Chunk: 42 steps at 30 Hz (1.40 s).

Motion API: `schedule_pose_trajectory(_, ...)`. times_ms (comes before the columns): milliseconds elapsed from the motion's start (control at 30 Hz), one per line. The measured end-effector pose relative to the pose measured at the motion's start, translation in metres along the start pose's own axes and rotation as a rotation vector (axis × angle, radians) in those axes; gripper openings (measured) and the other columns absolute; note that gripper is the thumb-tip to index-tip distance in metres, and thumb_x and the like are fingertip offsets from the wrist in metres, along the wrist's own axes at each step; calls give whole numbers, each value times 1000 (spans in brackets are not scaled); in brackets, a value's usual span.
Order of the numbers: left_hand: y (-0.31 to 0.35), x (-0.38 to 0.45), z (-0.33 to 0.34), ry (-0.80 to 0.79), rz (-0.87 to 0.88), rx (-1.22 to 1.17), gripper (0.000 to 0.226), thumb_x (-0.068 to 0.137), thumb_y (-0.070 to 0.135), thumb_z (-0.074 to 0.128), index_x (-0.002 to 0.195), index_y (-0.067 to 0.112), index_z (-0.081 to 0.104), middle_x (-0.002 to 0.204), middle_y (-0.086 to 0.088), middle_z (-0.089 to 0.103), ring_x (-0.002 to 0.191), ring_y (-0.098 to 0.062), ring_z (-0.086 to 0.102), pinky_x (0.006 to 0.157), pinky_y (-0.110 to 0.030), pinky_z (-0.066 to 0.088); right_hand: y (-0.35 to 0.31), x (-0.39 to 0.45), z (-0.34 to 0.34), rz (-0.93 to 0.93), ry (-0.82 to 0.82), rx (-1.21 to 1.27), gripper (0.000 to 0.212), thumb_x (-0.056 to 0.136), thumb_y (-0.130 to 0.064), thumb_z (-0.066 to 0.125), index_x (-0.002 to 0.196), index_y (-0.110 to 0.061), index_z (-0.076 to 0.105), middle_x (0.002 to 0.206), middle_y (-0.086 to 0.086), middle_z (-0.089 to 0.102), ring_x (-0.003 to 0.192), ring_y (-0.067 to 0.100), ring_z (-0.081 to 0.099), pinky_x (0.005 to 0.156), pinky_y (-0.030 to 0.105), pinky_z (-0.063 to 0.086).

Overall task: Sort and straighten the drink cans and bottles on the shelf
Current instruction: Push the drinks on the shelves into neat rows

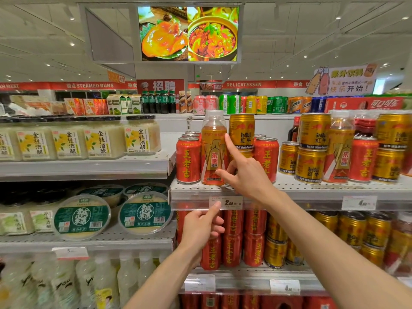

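Right now the right hand (245, 175) has its index finger straight against the amber bottle (213, 150), thumb near its base, holding nothing. That bottle stands between red cans (188, 160) at 9 o'clock and gold cans (242, 130) at 3. Risk: a push up high could tip it into neighbours. Left hand (200, 228) points at the price tag (226, 202), other fingers curled. Rear rows hidden; tag text blurry.

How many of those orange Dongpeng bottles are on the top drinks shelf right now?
2. One Dongpeng bottle stands by the right hand between red cans; another Dongpeng bottle stands farther right among gold cans. More may be hidden.
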<state>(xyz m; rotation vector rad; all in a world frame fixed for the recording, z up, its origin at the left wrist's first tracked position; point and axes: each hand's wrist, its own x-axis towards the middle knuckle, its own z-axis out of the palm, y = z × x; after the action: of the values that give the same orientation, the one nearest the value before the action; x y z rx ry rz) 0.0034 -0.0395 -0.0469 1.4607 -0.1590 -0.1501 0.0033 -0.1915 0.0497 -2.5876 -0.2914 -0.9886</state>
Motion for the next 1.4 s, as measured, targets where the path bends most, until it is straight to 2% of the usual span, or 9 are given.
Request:
schedule_pose_trajectory(233,-1,-3,3,20,3,-27,37,91,42,73,93,5,71,68,-1,72,60,-11,66,58,-23,53,-2,-2,2,19,9,9,98,95,-38,67,161,-30,-4,82,-9,72,68,7,67,75,34,60)
schedule_pose_trajectory(400,-2,-6,10,57,20,-57,36,92,41,73,90,5,68,66,-2,70,54,-10,65,57,-24,54,5,-13,-9,-11,115,38,71,94,-38,68,156,-28,34,85,-18,68,63,-3,56,70,34,56)
schedule_pose_trajectory(567,-1,-7,16,72,33,-58,38,92,41,73,98,4,66,69,-3,69,50,-8,62,52,-20,51,25,-22,-33,-14,302,80,42,91,-32,71,130,-20,60,93,-7,63,62,5,59,62,32,59)
schedule_pose_trajectory(633,-1,-8,18,71,31,-57,37,92,40,73,99,5,65,69,-4,69,49,-8,62,50,-20,51,31,-22,-41,13,352,56,43,90,-31,73,129,-17,60,105,-3,61,58,2,58,63,27,58)
schedule_pose_trajectory(833,-2,-7,19,88,38,-31,38,91,42,73,98,5,66,70,-4,69,50,-7,62,52,-21,51,31,-6,-52,65,294,71,71,92,-40,70,152,-22,37,142,2,55,63,12,62,79,46,61)
schedule_pose_trajectory(1000,-2,-8,19,90,46,-23,38,91,41,73,99,4,66,70,-3,68,49,-6,61,52,-20,51,22,13,-61,205,129,177,91,92,-49,67,161,-29,12,159,3,41,120,30,64,104,52,51)
schedule_pose_trajectory(1167,-1,-7,18,90,46,-21,39,91,40,74,101,3,66,70,-4,68,48,-6,61,50,-18,51,15,13,-59,214,135,278,81,95,-38,67,160,-26,21,153,4,49,131,19,54,104,39,48)
schedule_pose_trajectory(1267,-2,-7,18,83,50,-22,39,91,41,74,101,4,65,69,-3,68,48,-5,61,50,-18,51,16,14,-55,218,179,297,79,94,-38,69,159,-26,25,147,2,54,120,12,57,99,35,52)
schedule_pose_trajectory(1400,-3,-6,16,75,54,-20,39,91,41,74,101,4,65,69,-2,68,48,-4,61,50,-17,51,20,13,-49,219,204,319,77,93,-40,70,156,-29,29,134,-3,57,92,18,69,82,43,62)
